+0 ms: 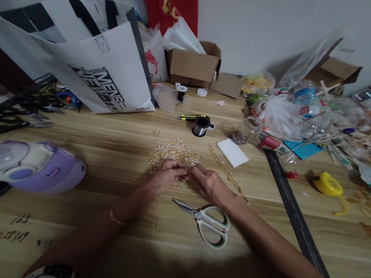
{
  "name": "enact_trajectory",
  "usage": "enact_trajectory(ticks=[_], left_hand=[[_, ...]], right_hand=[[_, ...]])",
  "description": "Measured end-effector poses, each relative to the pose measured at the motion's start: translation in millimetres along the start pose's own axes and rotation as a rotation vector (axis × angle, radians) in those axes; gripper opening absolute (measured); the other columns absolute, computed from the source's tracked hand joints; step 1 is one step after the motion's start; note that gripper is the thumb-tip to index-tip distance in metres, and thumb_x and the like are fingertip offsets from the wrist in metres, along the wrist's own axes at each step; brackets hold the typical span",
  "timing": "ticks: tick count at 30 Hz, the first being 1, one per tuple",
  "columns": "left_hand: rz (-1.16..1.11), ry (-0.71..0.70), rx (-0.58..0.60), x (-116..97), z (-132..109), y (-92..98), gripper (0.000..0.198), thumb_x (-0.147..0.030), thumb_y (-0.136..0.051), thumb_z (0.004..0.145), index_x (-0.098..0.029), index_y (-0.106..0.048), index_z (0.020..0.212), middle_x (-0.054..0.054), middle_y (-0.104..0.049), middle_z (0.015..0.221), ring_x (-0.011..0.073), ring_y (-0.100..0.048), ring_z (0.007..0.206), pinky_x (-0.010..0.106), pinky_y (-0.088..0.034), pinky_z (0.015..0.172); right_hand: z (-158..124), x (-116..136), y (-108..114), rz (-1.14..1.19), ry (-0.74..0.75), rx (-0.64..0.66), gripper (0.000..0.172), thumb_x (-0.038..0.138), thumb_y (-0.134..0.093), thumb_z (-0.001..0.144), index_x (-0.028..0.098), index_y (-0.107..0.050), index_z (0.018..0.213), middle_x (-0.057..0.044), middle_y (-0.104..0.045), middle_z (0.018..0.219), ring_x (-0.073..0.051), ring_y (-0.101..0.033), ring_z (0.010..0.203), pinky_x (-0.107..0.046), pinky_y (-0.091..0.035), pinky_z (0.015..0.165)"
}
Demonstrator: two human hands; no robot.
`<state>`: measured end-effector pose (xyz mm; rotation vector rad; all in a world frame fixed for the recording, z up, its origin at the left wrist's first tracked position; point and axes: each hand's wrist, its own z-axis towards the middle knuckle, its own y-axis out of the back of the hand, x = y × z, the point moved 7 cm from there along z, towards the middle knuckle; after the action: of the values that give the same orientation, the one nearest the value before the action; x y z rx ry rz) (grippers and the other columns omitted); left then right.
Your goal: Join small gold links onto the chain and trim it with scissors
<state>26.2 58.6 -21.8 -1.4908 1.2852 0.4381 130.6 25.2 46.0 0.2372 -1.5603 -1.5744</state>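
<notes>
My left hand (167, 176) and my right hand (208, 182) meet at the middle of a wooden table (109, 166). Both have their fingers pinched on the near edge of a tangled gold and silver beaded wire piece (175, 152). A gold chain (226, 173) lies just right of my right hand, running diagonally toward my wrist. White-handled scissors (208, 223) lie shut on the table below my hands. A thin gold bangle sits on my left wrist.
A spool of silver wire (200, 126), a black thread spool (181, 93) and a yellow-black tool (191, 117) lie behind. A white pad (232, 153), bead jar (248, 130), large white shopping bag (90, 67), cardboard box (193, 64), purple device (32, 166), yellow tape measure (328, 186) and clutter surround them.
</notes>
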Motion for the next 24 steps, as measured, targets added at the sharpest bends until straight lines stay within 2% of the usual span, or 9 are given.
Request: enact_trajectory(ticks=[6,9,16,24], left_hand=[[-0.001,0.003,-0.001,0,1,1.3,0.032,-0.022,-0.085,0.045,-0.012,-0.060,0.061,-0.001,-0.064,0.056,0.0106,-0.061,0.053,0.023,-0.047,0.058],[-0.007,0.001,0.011,0,1,1.3,0.033,-0.023,-0.085,0.045,-0.012,-0.059,0.061,-0.001,-0.064,0.056,0.0105,-0.060,0.053,0.024,-0.046,0.058],[0.020,-0.041,0.027,-4,0,-0.3,0.028,-0.021,-0.082,0.050,-0.012,-0.060,0.063,0.001,-0.066,0.060,0.0113,-0.061,0.058,0.025,-0.047,0.062],[-0.009,-0.042,0.053,-4,0,-0.5,0.029,-0.023,-0.082,0.051,-0.012,-0.059,0.064,0.000,-0.065,0.059,0.0108,-0.060,0.056,0.024,-0.045,0.060]], right_hand=[[0,-4,0,0.072,-0.001,-0.015,0.009,0.014,-0.042,0.093,0.018,-0.050,0.096,-0.005,-0.055,0.084,-0.014,-0.052,0.068,-0.023,-0.039,0.061],[1,-7,2,0.138,-0.006,-0.041,0.013,0.018,-0.039,0.095,0.018,-0.051,0.091,-0.005,-0.055,0.083,-0.014,-0.052,0.068,-0.024,-0.041,0.063],[4,-20,9,0.396,-0.165,-0.097,0.016,0.027,-0.044,0.094,0.018,-0.057,0.089,-0.002,-0.060,0.077,-0.013,-0.055,0.066,-0.023,-0.043,0.062],[4,-16,9,0.307,-0.077,-0.081,0.017,0.023,-0.041,0.095,0.018,-0.056,0.091,-0.004,-0.059,0.082,-0.015,-0.055,0.070,-0.026,-0.043,0.065]])
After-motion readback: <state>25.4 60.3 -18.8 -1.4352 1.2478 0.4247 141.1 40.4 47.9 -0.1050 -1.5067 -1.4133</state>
